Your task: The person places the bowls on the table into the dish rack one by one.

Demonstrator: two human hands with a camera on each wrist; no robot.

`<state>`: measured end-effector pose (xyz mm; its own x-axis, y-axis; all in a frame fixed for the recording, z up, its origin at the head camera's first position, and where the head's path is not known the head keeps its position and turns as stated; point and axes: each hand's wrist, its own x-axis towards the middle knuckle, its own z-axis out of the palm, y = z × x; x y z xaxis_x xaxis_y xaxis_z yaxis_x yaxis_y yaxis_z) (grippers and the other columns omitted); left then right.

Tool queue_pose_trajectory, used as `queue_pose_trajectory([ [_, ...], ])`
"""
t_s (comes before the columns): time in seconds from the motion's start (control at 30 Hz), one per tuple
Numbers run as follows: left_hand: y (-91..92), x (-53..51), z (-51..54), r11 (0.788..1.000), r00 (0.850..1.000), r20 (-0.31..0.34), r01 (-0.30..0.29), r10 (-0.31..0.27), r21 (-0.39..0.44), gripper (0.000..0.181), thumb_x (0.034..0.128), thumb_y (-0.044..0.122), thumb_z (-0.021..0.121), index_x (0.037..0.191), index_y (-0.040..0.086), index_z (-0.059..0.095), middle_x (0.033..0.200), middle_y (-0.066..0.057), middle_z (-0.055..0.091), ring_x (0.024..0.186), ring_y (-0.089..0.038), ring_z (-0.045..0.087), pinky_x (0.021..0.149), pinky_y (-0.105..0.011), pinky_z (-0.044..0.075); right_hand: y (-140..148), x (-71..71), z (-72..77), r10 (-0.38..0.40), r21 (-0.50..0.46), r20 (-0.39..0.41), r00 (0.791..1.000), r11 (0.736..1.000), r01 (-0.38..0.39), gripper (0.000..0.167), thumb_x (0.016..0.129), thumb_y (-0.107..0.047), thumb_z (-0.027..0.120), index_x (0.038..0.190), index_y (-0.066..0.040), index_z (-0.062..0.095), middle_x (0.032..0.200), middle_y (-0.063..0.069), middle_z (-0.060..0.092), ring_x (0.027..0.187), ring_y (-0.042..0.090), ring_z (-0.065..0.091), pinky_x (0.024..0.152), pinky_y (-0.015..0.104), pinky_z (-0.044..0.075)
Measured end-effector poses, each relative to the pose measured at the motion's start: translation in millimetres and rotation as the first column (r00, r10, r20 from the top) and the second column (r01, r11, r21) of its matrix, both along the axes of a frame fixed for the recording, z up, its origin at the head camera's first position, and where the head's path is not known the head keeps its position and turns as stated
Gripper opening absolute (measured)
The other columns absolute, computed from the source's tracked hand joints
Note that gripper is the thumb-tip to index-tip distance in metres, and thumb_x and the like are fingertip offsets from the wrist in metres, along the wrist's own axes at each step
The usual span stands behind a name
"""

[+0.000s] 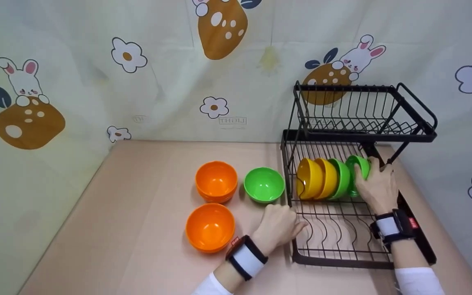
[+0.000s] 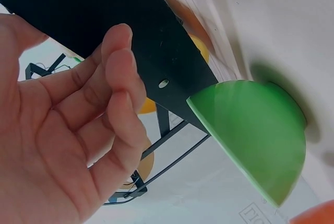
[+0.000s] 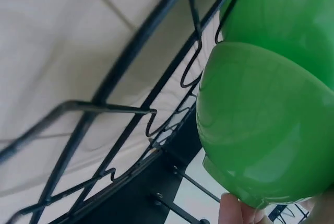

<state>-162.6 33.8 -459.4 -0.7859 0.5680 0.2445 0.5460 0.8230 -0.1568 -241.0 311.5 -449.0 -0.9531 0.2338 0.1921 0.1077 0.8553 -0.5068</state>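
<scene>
My right hand (image 1: 377,186) grips a green bowl (image 1: 359,166) at the right end of a row on the rack's lower tier. In the right wrist view that bowl (image 3: 266,125) stands on edge against another green bowl (image 3: 282,15), fingertips at its base. Left of it on the rack (image 1: 342,259) are a second green bowl (image 1: 341,180) and two yellow bowls (image 1: 307,180), all tilted on their sides. My left hand (image 1: 279,225) hovers by the rack's left edge, fingers loosely bent around nothing. Near it a green bowl (image 1: 264,185) sits upright on the table.
Orange bowls stand upright on the table (image 1: 137,229) left of the rack: a stack at the back (image 1: 216,180) and another orange bowl (image 1: 210,228) in front. The rack's upper basket (image 1: 363,133) overhangs the back of the lower tier. A patterned curtain (image 1: 158,94) hangs behind.
</scene>
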Motion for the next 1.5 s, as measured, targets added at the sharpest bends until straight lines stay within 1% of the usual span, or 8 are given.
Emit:
queue_pose_trajectory([
  [0.23,-0.2,-0.4,-1.2,1.0,1.0,0.002,0.004,-0.004,0.003,0.058,0.1071,0.058,0.063,0.065,0.018,0.061,0.063,0.007,0.056,0.055,-0.009,0.048,0.052,-0.021,0.038,-5.6,-0.7,-3.5,0.013,0.004,0.026,1.0,1.0,-0.013,0.07,0.114,-0.049,0.041,0.16,0.004,0.034,0.143,0.051,0.035,0.128,0.067,0.044,0.105,0.079,0.043],
  [0.37,0.0,-0.7,-1.9,1.0,1.0,-0.001,0.007,-0.007,0.005,0.057,0.1072,0.057,0.063,0.066,0.018,0.062,0.064,0.007,0.058,0.055,-0.009,0.051,0.053,-0.021,0.04,-7.2,-0.9,-4.5,0.033,0.012,0.033,0.999,0.999,-0.033,0.073,0.114,-0.048,0.041,0.161,0.007,0.032,0.144,0.054,0.033,0.127,0.069,0.045,0.103,0.08,0.043],
  [0.53,0.2,-0.8,-2.0,1.0,1.0,-0.018,0.002,-0.003,-0.012,0.059,0.1078,0.058,0.062,0.063,0.019,0.061,0.062,0.007,0.057,0.054,-0.009,0.052,0.051,-0.022,0.039,-5.9,-1.7,-6.1,0.065,0.01,0.032,0.997,0.998,-0.065,0.072,0.115,-0.045,0.041,0.16,0.011,0.032,0.138,0.056,0.035,0.122,0.071,0.047,0.098,0.079,0.046],
  [0.73,0.2,-0.9,-1.8,1.0,1.0,-0.009,0.002,-0.003,-0.007,0.06,0.1078,0.057,0.062,0.062,0.019,0.059,0.061,0.008,0.054,0.053,-0.009,0.047,0.051,-0.021,0.038,-5.2,-2.9,-7.8,0.095,-0.015,0.057,0.994,0.995,-0.094,0.071,0.116,-0.048,0.037,0.16,0.009,0.032,0.136,0.056,0.038,0.118,0.07,0.05,0.096,0.078,0.047],
  [1.0,-0.1,-0.5,-0.9,1.0,1.0,0.012,0.007,-0.007,0.01,0.059,0.1081,0.056,0.063,0.063,0.018,0.06,0.062,0.007,0.055,0.054,-0.009,0.049,0.051,-0.021,0.037,-3.9,-1.8,-8.6,0.119,-0.039,0.064,0.991,0.992,-0.116,0.071,0.117,-0.049,0.035,0.161,0.006,0.033,0.134,0.056,0.04,0.113,0.07,0.055,0.092,0.076,0.049],
  [1.17,0.2,-0.7,0.1,1.0,1.0,0.008,0.001,-0.001,0.002,0.059,0.1081,0.057,0.062,0.063,0.018,0.06,0.062,0.008,0.053,0.053,-0.009,0.045,0.051,-0.021,0.036,-3.3,-0.6,-7.9,0.135,-0.05,0.067,0.989,0.99,-0.132,0.068,0.117,-0.047,0.034,0.16,0.005,0.033,0.132,0.057,0.039,0.109,0.069,0.056,0.088,0.075,0.05],
  [1.3,0.2,0.1,0.7,1.0,1.0,0.009,-0.004,0.004,-0.001,0.06,0.1082,0.058,0.061,0.063,0.019,0.059,0.061,0.007,0.054,0.053,-0.009,0.046,0.051,-0.022,0.037,-2.8,0.0,-6.8,0.147,-0.057,0.076,0.986,0.988,-0.143,0.068,0.117,-0.047,0.033,0.161,0.005,0.033,0.133,0.057,0.037,0.109,0.069,0.056,0.088,0.076,0.051],
  [1.5,0.3,1.5,-0.7,1.0,0.999,-0.039,-0.014,0.013,-0.018,0.06,0.1075,0.058,0.062,0.062,0.02,0.06,0.062,0.008,0.057,0.055,-0.009,0.054,0.05,-0.023,0.038,-1.6,0.8,-4.5,0.162,-0.069,0.092,0.983,0.985,-0.156,0.07,0.117,-0.048,0.031,0.163,0.006,0.03,0.137,0.057,0.034,0.111,0.07,0.055,0.089,0.076,0.05],
])
